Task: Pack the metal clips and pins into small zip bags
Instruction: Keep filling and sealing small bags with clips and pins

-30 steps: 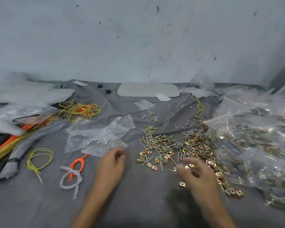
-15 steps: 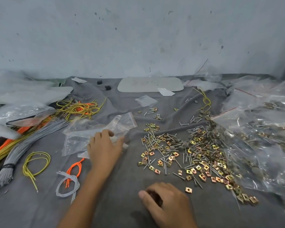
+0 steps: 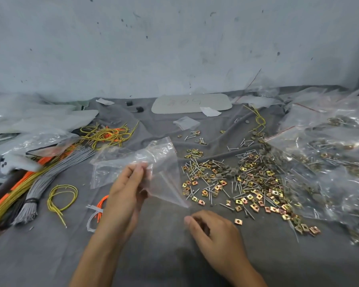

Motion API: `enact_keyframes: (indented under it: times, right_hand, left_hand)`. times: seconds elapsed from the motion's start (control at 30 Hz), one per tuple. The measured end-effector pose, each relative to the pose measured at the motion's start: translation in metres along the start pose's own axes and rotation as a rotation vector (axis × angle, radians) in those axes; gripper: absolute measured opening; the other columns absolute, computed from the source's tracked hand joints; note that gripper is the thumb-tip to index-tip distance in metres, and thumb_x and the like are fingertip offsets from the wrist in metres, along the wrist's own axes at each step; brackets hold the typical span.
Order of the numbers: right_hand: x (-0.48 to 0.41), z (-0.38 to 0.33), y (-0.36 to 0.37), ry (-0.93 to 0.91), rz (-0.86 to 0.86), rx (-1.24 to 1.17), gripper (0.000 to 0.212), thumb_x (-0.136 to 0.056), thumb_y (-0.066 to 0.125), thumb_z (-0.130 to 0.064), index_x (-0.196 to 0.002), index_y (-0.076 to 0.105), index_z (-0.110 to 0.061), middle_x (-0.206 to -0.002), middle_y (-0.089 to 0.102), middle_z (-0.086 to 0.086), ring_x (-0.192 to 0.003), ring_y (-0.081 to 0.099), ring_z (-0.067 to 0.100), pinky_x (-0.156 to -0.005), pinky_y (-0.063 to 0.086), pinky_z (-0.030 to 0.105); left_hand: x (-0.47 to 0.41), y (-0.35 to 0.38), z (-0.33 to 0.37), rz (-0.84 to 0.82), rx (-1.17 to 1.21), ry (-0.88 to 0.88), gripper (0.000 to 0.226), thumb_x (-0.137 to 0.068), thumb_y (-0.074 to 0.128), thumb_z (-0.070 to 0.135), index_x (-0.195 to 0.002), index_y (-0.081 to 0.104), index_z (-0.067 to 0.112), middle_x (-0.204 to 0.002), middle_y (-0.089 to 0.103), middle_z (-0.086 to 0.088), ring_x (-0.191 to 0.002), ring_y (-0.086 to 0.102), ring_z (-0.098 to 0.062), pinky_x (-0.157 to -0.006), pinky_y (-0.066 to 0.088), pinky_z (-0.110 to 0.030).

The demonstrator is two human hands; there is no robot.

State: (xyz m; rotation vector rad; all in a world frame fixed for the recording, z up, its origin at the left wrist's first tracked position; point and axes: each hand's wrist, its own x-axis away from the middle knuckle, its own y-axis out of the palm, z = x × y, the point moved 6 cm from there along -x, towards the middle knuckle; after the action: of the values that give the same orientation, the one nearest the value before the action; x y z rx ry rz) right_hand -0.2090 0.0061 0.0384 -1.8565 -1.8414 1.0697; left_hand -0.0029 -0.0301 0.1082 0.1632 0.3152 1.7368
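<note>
Change: zip bag [image 3: 162, 168] was lifted, pinched by left hand [image 3: 126, 191].
Right hand [image 3: 211, 230]: curled; contents could not be told.
Bearing: bag lay just up-left of it.

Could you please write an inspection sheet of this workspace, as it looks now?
Surface: creased grey cloth covers it.
Job's things: metal clips and pins lie loose on the cloth; empty zip bag held off the cloth; filled bags at the right.
Clutter: paper scraps, pale board by the wall.
Hands: left hand pinches the zip bag; right hand curled, contents hidden.
Cables: grey wire bundle, yellow loop, yellow-orange tangle at the left.
Surroundings: stained wall.
</note>
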Motion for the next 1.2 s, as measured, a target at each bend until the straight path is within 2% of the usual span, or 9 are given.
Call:
enact_keyframes:
  times: [0.17, 0.3, 0.4, 0.57, 0.7, 0.77, 0.97, 1.07, 1.2]
  right_hand:
    - [0.001, 0.006, -0.003, 0.087, -0.061, -0.452, 0.067, -0.081, 0.019, -0.092, -0.121, 0.059, -0.056, -0.11, 0.068, -0.026, -0.102, 0.063, 0.0, -0.087, 0.049, 0.027]
    - [-0.002, 0.008, -0.003, 0.149, -0.129, -0.589, 0.077, -0.081, 0.017, -0.09, -0.097, 0.075, -0.042, -0.088, 0.075, -0.011, -0.078, 0.062, 0.004, -0.067, 0.037, 0.013]
    - [-0.006, 0.006, 0.0, 0.163, -0.178, -0.574, 0.052, -0.086, 0.047, -0.069, -0.08, 0.07, -0.023, -0.069, 0.064, -0.012, -0.066, 0.053, 0.002, -0.066, 0.039, 0.026]
    - [-0.015, 0.003, 0.006, 0.209, -0.149, -0.313, 0.03, -0.09, 0.057, -0.053, -0.077, 0.063, -0.027, -0.064, 0.06, -0.013, -0.06, 0.052, 0.0, -0.062, 0.044, 0.031]
    - [-0.021, 0.0, 0.01, 0.271, -0.037, -0.297, 0.03, -0.088, 0.059, -0.054, -0.068, 0.06, -0.032, -0.06, 0.059, -0.012, -0.063, 0.056, 0.01, -0.068, 0.048, 0.039]
    - [-0.02, 0.0, 0.011, 0.265, 0.002, -0.225, 0.03, -0.088, 0.057, -0.055, -0.067, 0.058, -0.034, -0.059, 0.058, -0.015, -0.062, 0.054, 0.011, -0.066, 0.046, 0.038]
    - [-0.013, -0.003, 0.015, 0.207, -0.057, -0.232, 0.074, -0.082, 0.027, -0.086, -0.079, 0.062, -0.021, -0.069, 0.067, -0.009, -0.072, 0.064, 0.013, -0.074, 0.052, 0.038]
    - [-0.01, -0.011, 0.017, 0.114, -0.084, -0.114, 0.061, -0.074, 0.032, -0.091, -0.083, 0.062, -0.038, -0.067, 0.063, -0.016, -0.073, 0.063, 0.009, -0.071, 0.051, 0.036]
    - [-0.011, -0.011, 0.017, 0.069, -0.132, -0.142, 0.04, -0.081, 0.037, -0.073, -0.086, 0.063, -0.042, -0.07, 0.062, -0.015, -0.074, 0.061, 0.008, -0.071, 0.052, 0.038]
  left_hand:
    - [0.02, 0.005, -0.01, -0.004, 0.173, -0.116, 0.015, -0.102, 0.048, 0.026, -0.095, 0.061, 0.022, -0.081, 0.063, 0.004, -0.066, 0.058, -0.007, -0.056, 0.045, -0.021]
    - [0.026, 0.002, -0.04, 0.046, 0.164, -0.213, 0.016, -0.105, 0.044, 0.015, -0.098, 0.058, 0.018, -0.079, 0.068, 0.0, -0.066, 0.064, -0.009, -0.057, 0.052, -0.023]
    - [0.031, 0.0, -0.058, 0.077, 0.124, -0.261, 0.016, -0.103, 0.044, 0.004, -0.097, 0.056, 0.013, -0.089, 0.071, -0.009, -0.07, 0.07, -0.015, -0.058, 0.055, -0.026]
    - [0.051, -0.025, -0.03, 0.398, -0.729, 0.284, 0.022, -0.095, 0.066, 0.023, -0.114, 0.055, 0.024, -0.109, 0.061, 0.003, -0.098, 0.057, -0.015, -0.091, 0.047, -0.037]
    - [0.076, 0.015, -0.042, -0.254, -1.32, 0.514, 0.028, -0.085, 0.062, 0.051, -0.103, 0.069, 0.031, -0.101, 0.062, 0.012, -0.093, 0.055, -0.011, -0.084, 0.046, -0.028]
    - [0.08, 0.014, -0.05, -0.307, -1.44, 0.498, 0.022, -0.091, 0.063, 0.045, -0.106, 0.071, 0.031, -0.102, 0.064, 0.009, -0.095, 0.06, -0.018, -0.083, 0.05, -0.033]
    - [0.073, -0.002, -0.042, -0.049, -1.244, 0.398, 0.007, -0.091, 0.074, 0.022, -0.085, 0.072, 0.025, -0.083, 0.068, 0.013, -0.075, 0.064, -0.01, -0.07, 0.046, -0.027]
    - [0.064, -0.008, -0.046, 0.049, -1.054, 0.197, 0.015, -0.082, 0.08, 0.028, -0.071, 0.071, 0.026, -0.07, 0.069, 0.018, -0.068, 0.062, 0.0, -0.062, 0.042, -0.014]
    - [0.058, -0.006, -0.061, 0.041, -0.694, -0.049, 0.02, -0.078, 0.085, 0.025, -0.066, 0.072, 0.016, -0.058, 0.067, 0.004, -0.052, 0.053, -0.005, -0.053, 0.041, -0.024]
